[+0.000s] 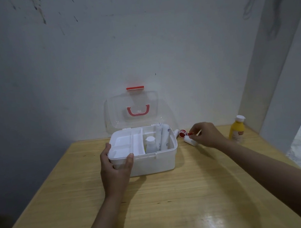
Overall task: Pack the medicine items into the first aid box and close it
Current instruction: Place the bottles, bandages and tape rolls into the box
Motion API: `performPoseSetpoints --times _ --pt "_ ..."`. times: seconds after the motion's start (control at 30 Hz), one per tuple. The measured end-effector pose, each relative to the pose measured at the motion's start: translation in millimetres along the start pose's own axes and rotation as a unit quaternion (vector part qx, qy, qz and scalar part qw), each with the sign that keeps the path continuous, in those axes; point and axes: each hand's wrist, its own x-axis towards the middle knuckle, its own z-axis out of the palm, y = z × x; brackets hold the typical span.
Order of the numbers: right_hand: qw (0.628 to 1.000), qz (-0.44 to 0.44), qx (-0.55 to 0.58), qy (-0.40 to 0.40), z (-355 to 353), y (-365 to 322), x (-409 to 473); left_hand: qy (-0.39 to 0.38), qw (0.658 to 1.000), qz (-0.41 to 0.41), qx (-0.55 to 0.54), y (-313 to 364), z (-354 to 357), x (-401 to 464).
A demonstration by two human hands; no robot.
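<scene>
Fingers (129, 157) of the left hand (114, 171) are clamped over the box (158, 163) rim at 9 o'clock; right hand (207, 134) fingertips pinch a small tube (190, 140) at 3 o'clock; bare table (187, 200) lies nearer.

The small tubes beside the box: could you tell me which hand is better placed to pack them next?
Right. The right hand is already on the tubes, right of the box; the left hand grips the box's front left corner, steadying it.
</scene>
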Motion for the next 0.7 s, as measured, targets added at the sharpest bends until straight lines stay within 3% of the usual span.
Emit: performPoseSetpoints --times 0.3,0.53,0.7 --pt "0.998 0.035 0.028 0.042 27.5 8.9 -14.2 0.001 1.0 -0.006 -0.001 0.9 1.5 0.5" --pt "0.982 0.0 0.144 0.119 -7.8 -38.2 -18.6 -0.002 1.0 -0.012 -0.005 1.6 0.4 0.4" --pt "0.977 -0.088 0.188 0.042 -21.2 -110.1 -14.2 -0.006 1.0 -0.019 -0.009 4.6 -1.0 -0.2"
